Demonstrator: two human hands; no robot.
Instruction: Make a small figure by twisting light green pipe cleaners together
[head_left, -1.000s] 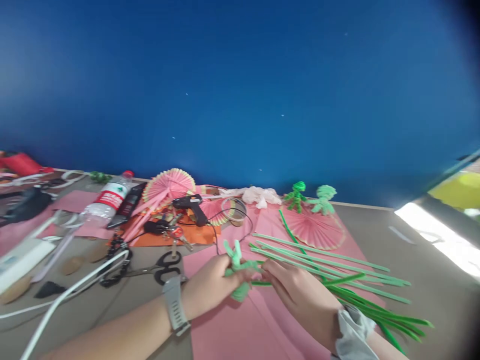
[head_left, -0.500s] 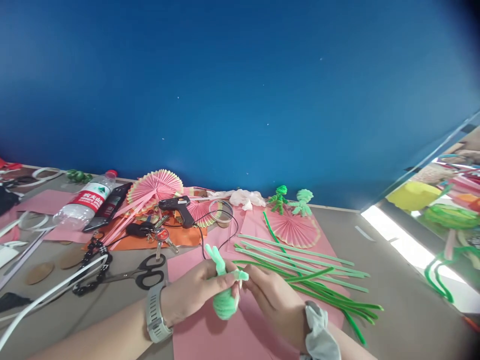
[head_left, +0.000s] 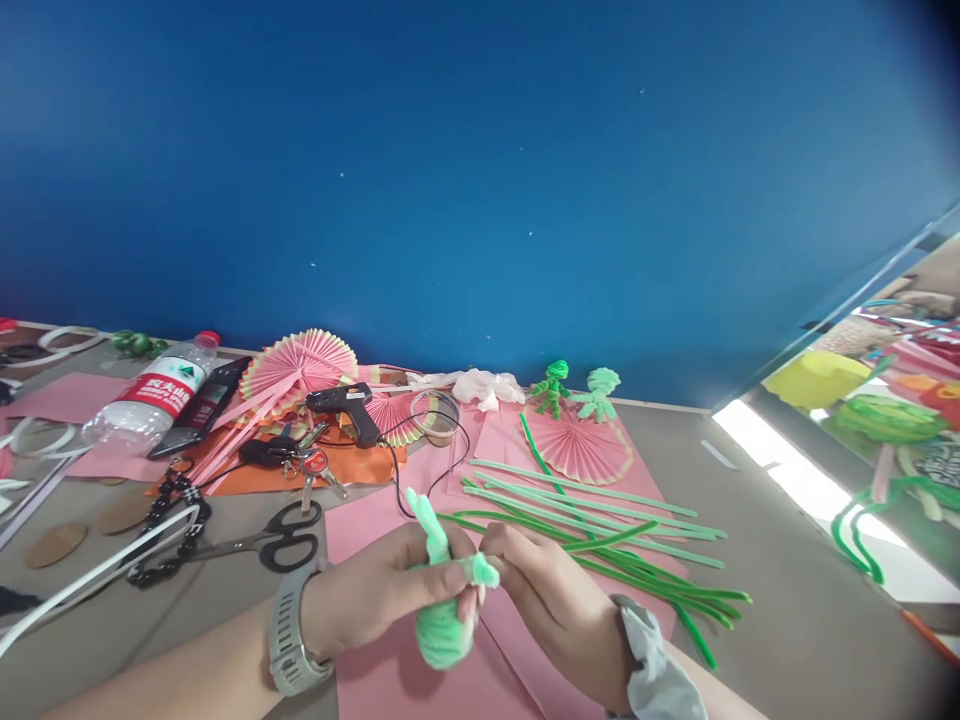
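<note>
A pale green figure of wound pipe cleaner [head_left: 441, 638] is gripped in my left hand [head_left: 394, 590], its rounded coiled part hanging below the fingers. One bent end sticks up above that hand, and a short bent end points right past the thumb. The closed fingers of my right hand [head_left: 551, 600] are at this short end; whether they pinch it is partly hidden. Beyond the hands, light green pipe cleaners [head_left: 592, 490] and darker green pipe cleaners [head_left: 660, 580] lie on pink paper [head_left: 390, 680]. Two small twisted figures, one dark green [head_left: 555, 388] and one pale green [head_left: 598, 393], stand by the wall.
Scissors [head_left: 289, 540], keys [head_left: 319, 465], a black bead string [head_left: 161, 570], a glue gun [head_left: 349, 405] and a tape roll [head_left: 435, 412] lie left of the pipe cleaners. A bottle [head_left: 161, 390] rests farther left. Pink paper fans [head_left: 585, 447] lie near the blue wall [head_left: 480, 180].
The view has shifted slightly, so the table things sit a little further left and higher. Both hands hold nearly the same pose, with the green figure slightly lower in view.
</note>
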